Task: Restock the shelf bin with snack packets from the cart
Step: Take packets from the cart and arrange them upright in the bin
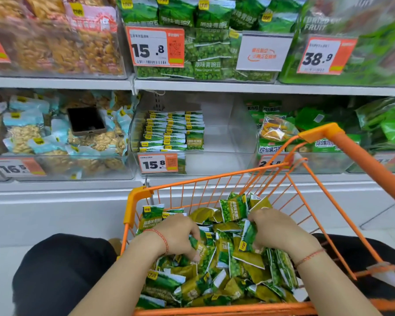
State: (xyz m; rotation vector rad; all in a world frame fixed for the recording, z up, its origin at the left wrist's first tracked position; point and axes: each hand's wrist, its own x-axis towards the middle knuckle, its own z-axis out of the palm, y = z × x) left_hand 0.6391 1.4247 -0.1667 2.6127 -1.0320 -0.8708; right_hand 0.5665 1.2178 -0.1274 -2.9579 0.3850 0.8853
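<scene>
both hands digging in orange wire cart [132, 208] | left hand [178, 236] and right hand [274, 229] each curled round green foil snack packets [234, 209], gathering a bunch | clear plastic shelf bin [226, 137] half empty on right side

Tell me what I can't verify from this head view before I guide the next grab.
- Left hand fingertips: buried among the packets in the cart, so its grip is unclear.
- How many packets the right hand holds: its fingers cover them.
- Rear of the shelf bin: hidden behind the stacked rows.
- Top-left and top-right bags: motion-blurred.
- Small print on the lower price tag: too small.
</scene>
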